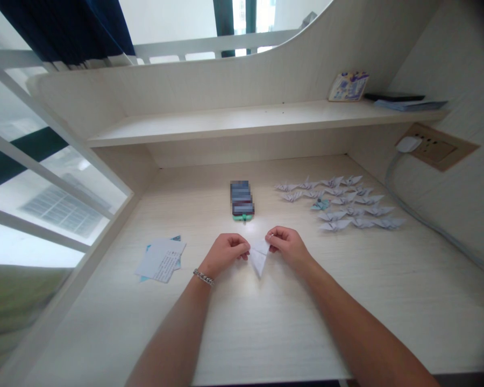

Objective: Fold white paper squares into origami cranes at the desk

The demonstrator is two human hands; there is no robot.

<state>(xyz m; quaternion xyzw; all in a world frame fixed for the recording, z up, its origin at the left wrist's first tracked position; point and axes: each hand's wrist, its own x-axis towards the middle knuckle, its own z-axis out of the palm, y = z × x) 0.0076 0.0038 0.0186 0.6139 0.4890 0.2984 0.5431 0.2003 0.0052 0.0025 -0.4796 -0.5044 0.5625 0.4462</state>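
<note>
Between my two hands is a folded white sheet of origami paper, a triangle with its point toward me. My left hand, with a chain bracelet at the wrist, pinches its left corner. The right corner is pinched by my right hand. Both hands stay low over the pale desk. Beyond them lies a phone, its screen blurred out, with a green plug or stand at its near end. Rows of folded white paper cranes stand to the right, with one blue paper crane among them.
Left of my hands lies a small stack of paper sheets, white and blue. A shelf spans the back, carrying a colourful packet and some books. A charger cable runs from the wall socket down the right side.
</note>
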